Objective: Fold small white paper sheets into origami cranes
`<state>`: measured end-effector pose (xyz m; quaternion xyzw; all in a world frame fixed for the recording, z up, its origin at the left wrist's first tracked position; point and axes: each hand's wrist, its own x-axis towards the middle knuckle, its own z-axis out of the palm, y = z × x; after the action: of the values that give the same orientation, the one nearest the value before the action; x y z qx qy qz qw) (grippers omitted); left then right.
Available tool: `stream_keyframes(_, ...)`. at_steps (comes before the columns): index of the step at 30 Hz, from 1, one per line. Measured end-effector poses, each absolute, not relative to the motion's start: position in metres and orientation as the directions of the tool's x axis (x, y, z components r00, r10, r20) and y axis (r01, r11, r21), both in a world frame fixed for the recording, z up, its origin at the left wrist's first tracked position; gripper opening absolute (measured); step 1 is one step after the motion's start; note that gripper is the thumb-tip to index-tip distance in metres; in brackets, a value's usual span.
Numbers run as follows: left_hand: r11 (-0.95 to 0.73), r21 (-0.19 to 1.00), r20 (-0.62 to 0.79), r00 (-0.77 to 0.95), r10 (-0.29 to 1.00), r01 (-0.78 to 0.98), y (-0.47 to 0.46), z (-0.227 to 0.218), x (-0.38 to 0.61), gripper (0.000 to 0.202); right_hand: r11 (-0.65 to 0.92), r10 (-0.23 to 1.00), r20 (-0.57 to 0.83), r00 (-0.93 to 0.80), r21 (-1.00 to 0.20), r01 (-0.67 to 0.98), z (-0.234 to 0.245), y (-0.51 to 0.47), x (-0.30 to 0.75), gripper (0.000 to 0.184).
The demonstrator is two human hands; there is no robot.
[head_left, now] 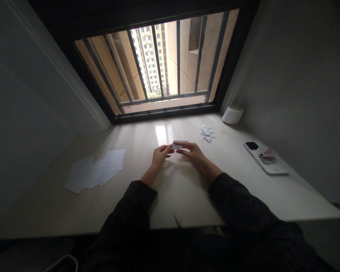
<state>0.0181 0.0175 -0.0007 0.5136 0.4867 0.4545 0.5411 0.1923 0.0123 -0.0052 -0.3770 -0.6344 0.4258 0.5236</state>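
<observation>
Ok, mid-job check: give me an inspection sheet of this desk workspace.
surface: pale glossy desk, window glare
job's things: small folded white paper; folded paper figure beyond it
clutter: loose white paper sheets; white phone; white cylindrical container
grippers: left hand and right hand both pinch the paper
cables: nothing seen
surroundings: barred window, apartment tower outside

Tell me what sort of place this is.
Probably a room in a high-rise flat: a desk under a barred window, apartment towers outside, and a phone lying on the desk.
</observation>
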Motion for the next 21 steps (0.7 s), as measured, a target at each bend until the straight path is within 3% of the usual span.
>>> stream_keyframes(4, 0.032, 0.999, -0.029, 0.126, 0.992, -0.026, 0.0161, -0.0001, 0.02, 0.042, 0.321, 0.934, 0.318, -0.162, -0.947, -0.007, -0.007, 0.0148, 0.1942, 0.04)
stream_keyframes(8, -0.13, 0.991, 0.133, 0.13, 0.983, -0.031, 0.0137, 0.0031, 0.0216, 0.055, 0.273, 0.948, 0.28, -0.154, -0.96, -0.065, -0.0072, 0.0158, 0.1945, 0.046)
stream_keyframes(13, -0.319, 0.947, 0.311, 0.165, 0.936, 0.026, 0.0129, 0.003, 0.0223, 0.038, 0.225, 0.955, 0.25, -0.158, -0.961, -0.161, -0.0058, 0.0144, 0.1945, 0.047)
stream_keyframes(21, -0.334, 0.94, 0.324, 0.14, 0.936, 0.061, 0.011, 0.0036, 0.024, 0.03, 0.233, 0.969, 0.243, -0.055, -0.962, -0.141, -0.0021, 0.0127, 0.1901, 0.032)
